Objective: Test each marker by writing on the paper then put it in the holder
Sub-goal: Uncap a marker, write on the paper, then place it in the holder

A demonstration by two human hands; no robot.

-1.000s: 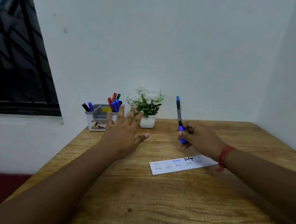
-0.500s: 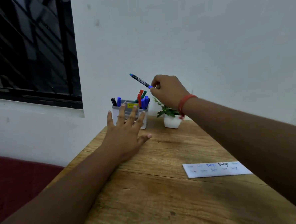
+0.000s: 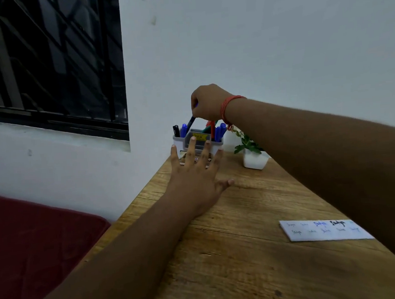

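My right hand (image 3: 208,102) hovers just above the grey holder (image 3: 217,145) at the table's far left corner, pinching a black marker with a blue cap (image 3: 191,122) that points down into the holder's left part. Several black, blue, red and green markers (image 3: 218,132) stand in the holder. My left hand (image 3: 199,172) lies flat on the table with its fingers spread, fingertips in front of the holder. The white paper strip (image 3: 324,230) with written words lies at the right, partly under my right forearm.
A small white pot with a green plant (image 3: 253,156) stands right of the holder. The wooden table (image 3: 233,262) meets the white wall behind. A red cushion (image 3: 35,240) lies left of the table, below a dark barred window (image 3: 47,61).
My right hand carried the marker from above the paper over to the holder and tipped it downward into it. My left hand stayed flat, and the view turned left.
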